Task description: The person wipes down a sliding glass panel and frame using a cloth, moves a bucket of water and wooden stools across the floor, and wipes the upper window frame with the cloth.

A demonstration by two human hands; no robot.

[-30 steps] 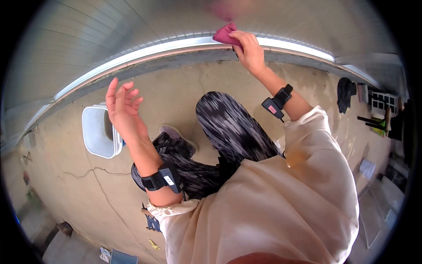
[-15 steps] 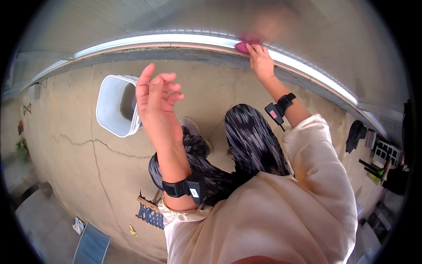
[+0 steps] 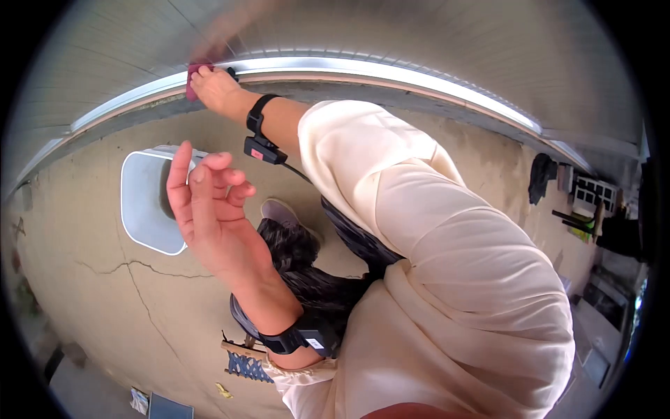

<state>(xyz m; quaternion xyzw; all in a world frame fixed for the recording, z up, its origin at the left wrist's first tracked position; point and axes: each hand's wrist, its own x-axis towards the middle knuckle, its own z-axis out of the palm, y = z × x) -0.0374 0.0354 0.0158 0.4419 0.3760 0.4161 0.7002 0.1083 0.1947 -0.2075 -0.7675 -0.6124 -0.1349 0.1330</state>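
With its fingers pressed over a dark pink cloth, my right hand holds it against the white metal rail at the foot of the shiny panel. Parts of the cloth are hidden under the fingers. My left hand is raised in the air, palm up, its fingers loosely curled and apart, holding nothing. Just beyond it, partly covered by its fingers, is a white bucket with its mouth facing me; something dark shows inside.
A low stool with blue webbing stands by my left hip. The concrete floor is cracked. Dark cloth and a rack lie along the right side. My shoe is near the bucket.
My right hand has slid the cloth a long way left along the rail. My left hand stays raised and appears lower in view, and the bucket appears lower and further left.
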